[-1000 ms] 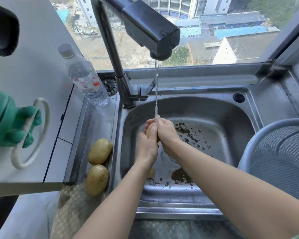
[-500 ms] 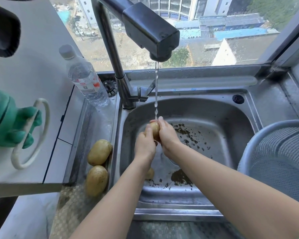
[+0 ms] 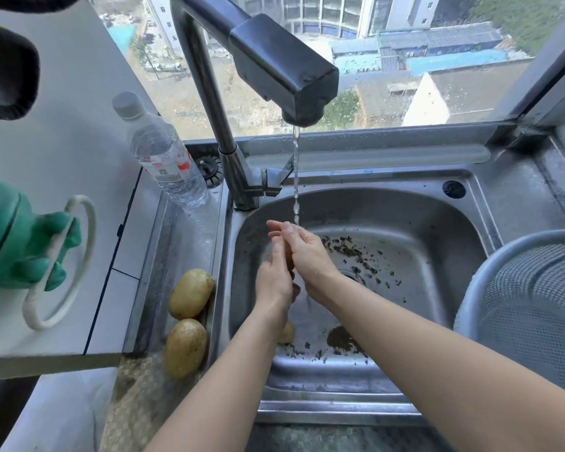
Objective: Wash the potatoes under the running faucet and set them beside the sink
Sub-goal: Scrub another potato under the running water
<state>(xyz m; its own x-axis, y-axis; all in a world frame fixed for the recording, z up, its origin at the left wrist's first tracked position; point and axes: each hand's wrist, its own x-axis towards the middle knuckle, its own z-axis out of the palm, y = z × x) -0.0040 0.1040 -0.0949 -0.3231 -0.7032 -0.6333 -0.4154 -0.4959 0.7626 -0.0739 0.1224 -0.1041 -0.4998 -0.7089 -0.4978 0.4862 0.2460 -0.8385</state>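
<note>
Since the earlier frame the right hand [image 3: 307, 256] has slid forward. Its straight fingers press the small brown potato [image 3: 288, 260], now nearly hidden, against the left hand [image 3: 274, 283], whose grip I cannot tell. They are over the steel sink basin [image 3: 405, 203], under the thin water stream [image 3: 296, 177]. Two yellowish potatoes [image 3: 191, 293] lie on the worktop beside the sink's left rim, with bare room up to the clear plastic bottle [image 3: 163, 154].

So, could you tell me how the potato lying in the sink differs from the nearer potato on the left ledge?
The small tan potato in the sink lies among dirt flecks, partly hidden by the left forearm. The oval tan potato on the ledge looks larger, lies outside the steel basin and shows fully. Neither is held.
</note>
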